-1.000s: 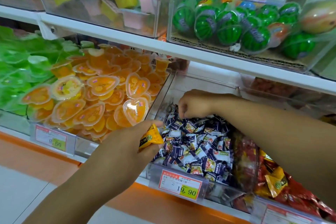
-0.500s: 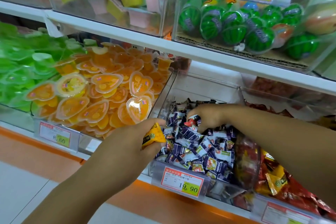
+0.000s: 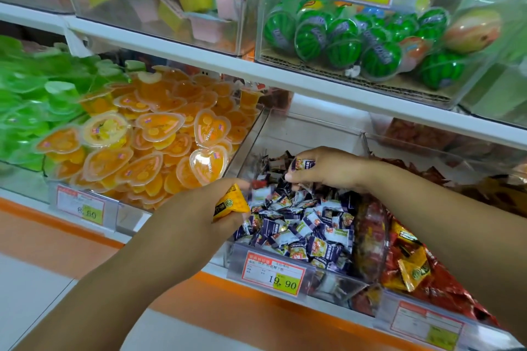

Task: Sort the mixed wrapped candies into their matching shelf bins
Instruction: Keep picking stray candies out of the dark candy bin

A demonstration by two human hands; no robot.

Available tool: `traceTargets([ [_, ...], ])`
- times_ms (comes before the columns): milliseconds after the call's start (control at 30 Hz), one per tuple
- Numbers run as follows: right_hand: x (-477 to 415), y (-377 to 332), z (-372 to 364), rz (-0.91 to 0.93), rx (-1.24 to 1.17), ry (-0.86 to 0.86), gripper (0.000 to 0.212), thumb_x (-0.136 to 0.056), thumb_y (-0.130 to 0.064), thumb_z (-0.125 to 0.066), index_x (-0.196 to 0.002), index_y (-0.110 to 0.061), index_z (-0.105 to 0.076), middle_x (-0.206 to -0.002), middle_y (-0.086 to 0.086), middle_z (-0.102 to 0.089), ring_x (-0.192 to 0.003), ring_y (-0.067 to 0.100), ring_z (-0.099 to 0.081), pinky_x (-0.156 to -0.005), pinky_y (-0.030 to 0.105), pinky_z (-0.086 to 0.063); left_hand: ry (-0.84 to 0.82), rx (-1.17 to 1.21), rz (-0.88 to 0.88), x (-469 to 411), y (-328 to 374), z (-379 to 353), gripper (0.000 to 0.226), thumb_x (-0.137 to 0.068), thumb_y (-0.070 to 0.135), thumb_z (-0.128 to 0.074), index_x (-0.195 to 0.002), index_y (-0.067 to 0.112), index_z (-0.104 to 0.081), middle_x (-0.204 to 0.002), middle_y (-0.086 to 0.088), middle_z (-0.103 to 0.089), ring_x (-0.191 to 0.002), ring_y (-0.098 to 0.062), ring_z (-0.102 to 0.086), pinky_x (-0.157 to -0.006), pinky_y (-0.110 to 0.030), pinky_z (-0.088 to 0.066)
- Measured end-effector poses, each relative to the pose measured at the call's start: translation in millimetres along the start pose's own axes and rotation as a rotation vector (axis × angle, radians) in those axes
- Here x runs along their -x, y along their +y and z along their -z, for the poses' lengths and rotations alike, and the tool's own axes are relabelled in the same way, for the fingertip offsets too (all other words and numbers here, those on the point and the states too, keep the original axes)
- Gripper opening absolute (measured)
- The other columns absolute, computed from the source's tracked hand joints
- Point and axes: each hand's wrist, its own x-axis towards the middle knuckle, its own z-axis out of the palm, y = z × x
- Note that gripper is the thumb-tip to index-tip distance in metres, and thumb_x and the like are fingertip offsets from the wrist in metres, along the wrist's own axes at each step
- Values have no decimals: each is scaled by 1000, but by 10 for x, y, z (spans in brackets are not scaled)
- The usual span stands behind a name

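Note:
My left hand (image 3: 196, 209) grips a yellow wrapped candy (image 3: 231, 202) at the front left corner of a clear bin (image 3: 310, 128). That bin holds a heap of dark blue and white wrapped candies (image 3: 305, 225). My right hand (image 3: 328, 168) hovers over the back of the heap with its fingers curled round a blue wrapped candy (image 3: 304, 164). The bin to the right holds red and yellow wrapped candies (image 3: 410, 268).
Left of the blue candy bin lie orange heart-shaped jelly cups (image 3: 159, 139) and green jelly cups (image 3: 31, 100). The upper shelf carries watermelon-patterned balls (image 3: 342, 37) and a bin of pink and yellow cups (image 3: 182, 0). A price tag reading 19.90 (image 3: 273, 273) fronts the blue candy bin.
My right hand has lifted from the back of the heap and now holds a blue candy where a red piece showed before. My left hand keeps its yellow candy, barely moved.

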Motion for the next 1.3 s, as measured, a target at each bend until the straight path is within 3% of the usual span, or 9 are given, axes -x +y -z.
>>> traceTargets([
  [233,3,-138,115,158,314,79,22,-89,-24,-67,-111,-23,-68,-107,-8,-65,-96,6,-59,-78,18,-43,22,-40,7,-4,15,12,34,-92,39,-56,-124,46,-49,-58,3,-48,-52,4,-47,-47,-14,-35],
  [300,-54,-176,24,117,433,-92,28,-88,-18,-67,-116,-21,-67,-108,-7,-69,-87,4,-60,-71,13,-42,21,-49,5,-7,3,11,32,-92,39,-56,-123,45,-49,-60,2,-49,-54,4,-48,-48,-14,-36],
  [433,-200,-184,-146,-141,692,-461,74,-89,-19,-65,-151,-22,-25,-146,7,-42,-96,19,-56,-77,27,-45,11,-23,9,4,-11,3,35,-91,40,-56,-124,49,-47,-60,17,-55,-54,3,-49,-48,-15,-37],
  [633,-335,-95,-375,-146,745,-378,80,-92,-5,-55,-154,-24,-7,-156,10,-24,-123,31,-48,-95,40,-50,-8,1,-9,24,-7,3,36,-92,38,-55,-123,52,-46,-65,37,-52,-56,6,-50,-48,-14,-35],
  [833,-303,-89,-231,-127,602,-329,65,-87,-15,-68,-142,-21,-35,-114,4,-51,-84,18,-50,-63,25,-43,-11,13,-37,35,-39,7,35,-92,39,-56,-123,52,-45,-64,37,-51,-55,6,-49,-48,-13,-34],
  [900,-285,-45,-120,-125,492,-244,57,-79,-13,-76,-126,-26,-46,-114,3,-53,-86,19,-53,-66,26,-43,-12,8,-49,26,-50,6,33,-92,41,-56,-122,52,-46,-65,36,-52,-55,3,-49,-49,-14,-34],
  [1033,-155,1,111,-129,-119,-74,55,-76,2,-74,-119,-21,-51,-110,8,-52,-76,18,-62,-51,23,-49,-6,7,-57,4,-63,4,29,-91,42,-56,-117,52,-47,-68,30,-55,-54,-1,-50,-49,-16,-34],
  [1133,-82,-19,161,-111,-414,-91,59,-77,12,-69,-125,-15,-47,-101,16,-59,-72,19,-65,-57,23,-54,-2,14,-56,-7,-75,4,28,-92,41,-57,-117,50,-49,-68,26,-56,-53,-3,-50,-50,-17,-36],
  [1300,-74,-71,136,-86,-442,-139,51,-78,13,-66,-122,-11,-53,-97,11,-63,-84,20,-64,-66,26,-54,-3,13,-51,-11,-56,3,26,-93,37,-56,-116,46,-51,-64,27,-54,-49,-2,-48,-49,-14,-37],
])
